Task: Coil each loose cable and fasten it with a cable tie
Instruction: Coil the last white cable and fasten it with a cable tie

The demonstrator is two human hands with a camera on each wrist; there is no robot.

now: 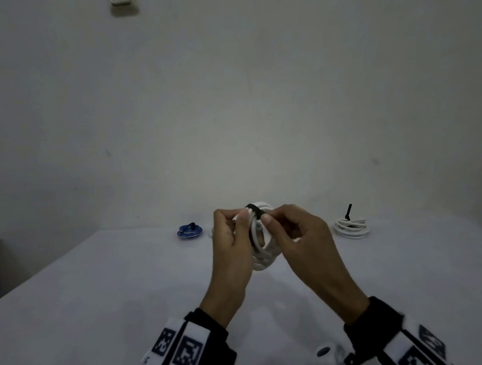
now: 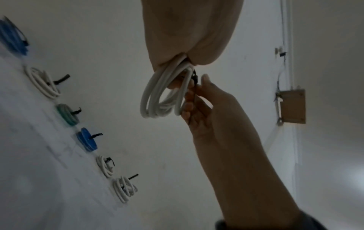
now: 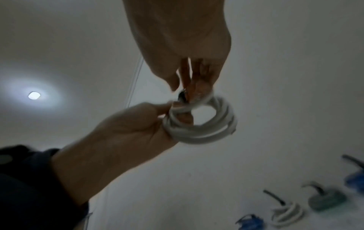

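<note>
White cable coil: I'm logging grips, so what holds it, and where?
Both hands, at its top: left hand pinches the white cable coil beside the black tie; right hand pinches the tie.

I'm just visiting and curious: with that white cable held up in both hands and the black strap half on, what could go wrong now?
1. The white cable coil is only pinched at its top by the left hand; the lower loops hang free and could spring apart.
2. The black cable tie is held by the right hand at the fingertips, so it may slip loose before it is fastened.
</note>
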